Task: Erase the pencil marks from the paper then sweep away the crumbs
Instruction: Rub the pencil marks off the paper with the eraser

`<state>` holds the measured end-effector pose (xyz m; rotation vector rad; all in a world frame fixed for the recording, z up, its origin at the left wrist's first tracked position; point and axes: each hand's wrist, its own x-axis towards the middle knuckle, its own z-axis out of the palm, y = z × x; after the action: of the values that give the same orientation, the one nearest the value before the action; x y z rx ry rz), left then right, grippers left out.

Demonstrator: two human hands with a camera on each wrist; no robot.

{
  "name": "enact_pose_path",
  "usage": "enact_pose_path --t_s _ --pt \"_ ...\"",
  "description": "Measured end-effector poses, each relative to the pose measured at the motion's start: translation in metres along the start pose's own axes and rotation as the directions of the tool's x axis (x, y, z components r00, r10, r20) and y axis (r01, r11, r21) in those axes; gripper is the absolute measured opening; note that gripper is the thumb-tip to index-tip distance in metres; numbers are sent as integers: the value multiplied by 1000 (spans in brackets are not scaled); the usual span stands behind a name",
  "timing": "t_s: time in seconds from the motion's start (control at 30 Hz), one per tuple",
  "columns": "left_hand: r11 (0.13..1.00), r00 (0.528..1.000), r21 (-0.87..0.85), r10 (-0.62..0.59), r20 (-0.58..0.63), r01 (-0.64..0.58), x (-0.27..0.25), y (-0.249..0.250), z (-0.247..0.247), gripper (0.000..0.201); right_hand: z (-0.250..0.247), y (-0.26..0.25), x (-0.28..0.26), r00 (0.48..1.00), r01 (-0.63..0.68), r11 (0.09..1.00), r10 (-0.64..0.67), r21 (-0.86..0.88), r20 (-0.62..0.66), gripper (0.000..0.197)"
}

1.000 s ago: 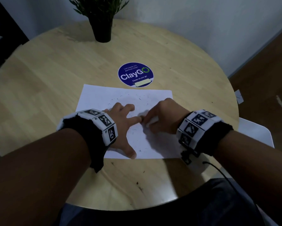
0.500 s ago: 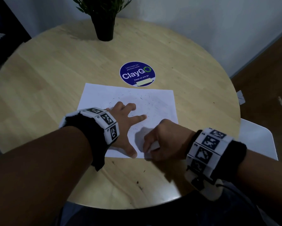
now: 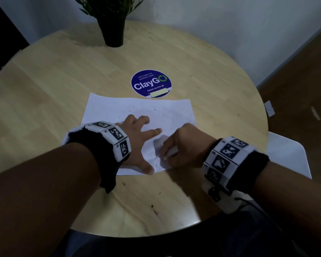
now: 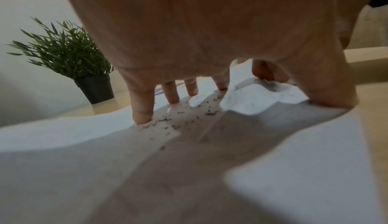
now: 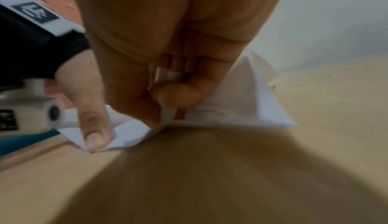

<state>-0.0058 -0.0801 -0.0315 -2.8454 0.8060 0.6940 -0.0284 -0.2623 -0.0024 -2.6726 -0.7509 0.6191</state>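
The paper [image 3: 137,115] lies flat on the round wooden bench [image 3: 44,86], its long axis running from left to right in front of the person, just on the near side of a blue round sticker [image 3: 151,83]. The left hand [image 3: 137,143] presses on the near left part of the sheet with its fingers [image 4: 141,109] straight and spread apart, the thumb at the near edge. The right hand [image 3: 183,147] is at the near right part of the sheet, and its fingers are curled tight around a small white eraser [image 5: 168,75], whose lower end touches the paper. Dark crumbs [image 4: 174,123] are scattered around the left fingertips and further out on the sheet, and some lie also on the bench in front of the near edge. The erasing seems almost finished, because hardly any pencil marks can be made out. For the sweeping, most crumbs lie ahead and to the left of the right hand, so the left hand is nearer to them.
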Motion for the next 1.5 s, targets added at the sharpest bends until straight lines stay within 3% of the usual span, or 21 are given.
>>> enact_pose_path --t_s 0.13,0.27,0.33,0.43,0.5,0.63,0.7,0.77,0.9,1.03,1.2,1.37,1.5 --pt "1000 999 -5 0 48 0 4 -2 1 118 5 -6 -17 997 -47 997 43 56 68 25" --pt "999 999 36 9 50 -11 6 1 -2 118 5 10 -20 967 -176 978 192 108 -165 34" --pt "998 998 67 16 54 -19 6 3 -4 115 9 8 -15 972 -142 985 157 94 -176 28" --pt "997 998 76 17 64 -22 7 5 -8 113 9 -1 -13 999 -28 995 32 96 -43 19" --pt "997 998 73 13 63 -17 8 5 -8 113 3 3 -10 999 -43 995 44 89 -8 22" --pt "997 999 79 7 41 -10 8 5 -6 112 5 4 -8 995 -38 995 46 88 -92 24" --pt "997 999 76 8 53 -12 8 4 -7 112 12 -3 -12 1000 29 997 -29 76 1 24" --pt "997 998 75 8 59 -13 9 5 -8 113 9 -1 -12 998 15 998 -18 67 53 25" --pt "997 998 76 -10 66 5 10 6 -7 113 -2 11 -11 997 -75 995 76 59 -24 25" --pt "998 994 62 -18 110 12 13 7 -8 115 -3 10 -14 994 -56 998 54 17 95 26" --pt "996 990 84 -29 141 18 21 6 -9 121 5 15 -8 997 74 996 -74 58 -7 22" --pt "997 988 80 -26 149 14 21 7 -10 120 -6 13 -7 978 102 994 -93 -40 188 29" --pt "997 991 73 -26 133 16 18 7 -10 117 -5 11 5 990 114 993 -110 -38 87 27"
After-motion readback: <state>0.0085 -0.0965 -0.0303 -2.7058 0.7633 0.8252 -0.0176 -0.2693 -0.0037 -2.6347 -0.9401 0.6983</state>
